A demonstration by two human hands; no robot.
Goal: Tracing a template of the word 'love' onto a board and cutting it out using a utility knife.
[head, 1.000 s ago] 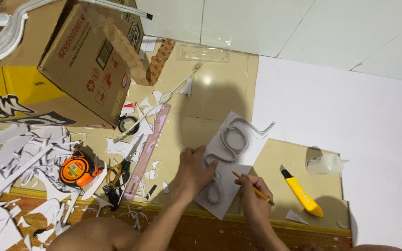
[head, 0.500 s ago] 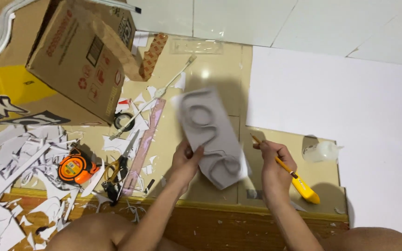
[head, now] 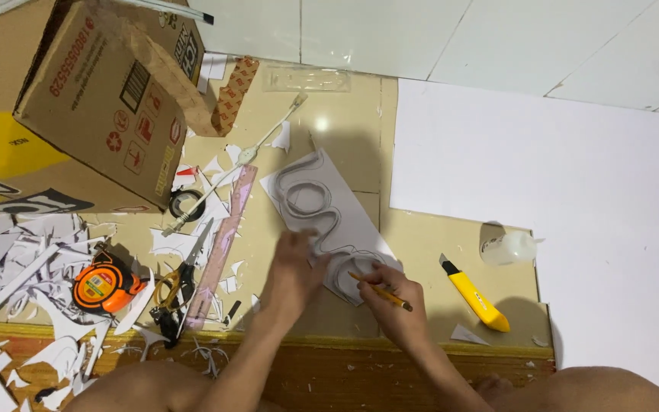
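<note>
A white foam-board piece [head: 328, 214] with a curved S-shaped outline drawn on it lies flat on the tan floor. My left hand [head: 293, 263] presses down on its lower left edge. My right hand [head: 390, 299] holds a yellow pencil [head: 381, 293] with the tip at the piece's lower end, where a loop is drawn. A yellow utility knife [head: 476, 294] lies just to the right of my right hand.
A large white board [head: 573, 191] lies at right with a small clear glue bottle [head: 506, 247] at its edge. At left are a cardboard box [head: 108, 99], an orange tape measure [head: 104, 284], scissors [head: 181, 286], a clear ruler [head: 223, 244], a tape roll [head: 187, 203] and several paper scraps.
The foam piece was lifted and turned over in the air half a second ago; now it lies flat again, rotated, with my left hand pinning it and the pencil back on it.
</note>
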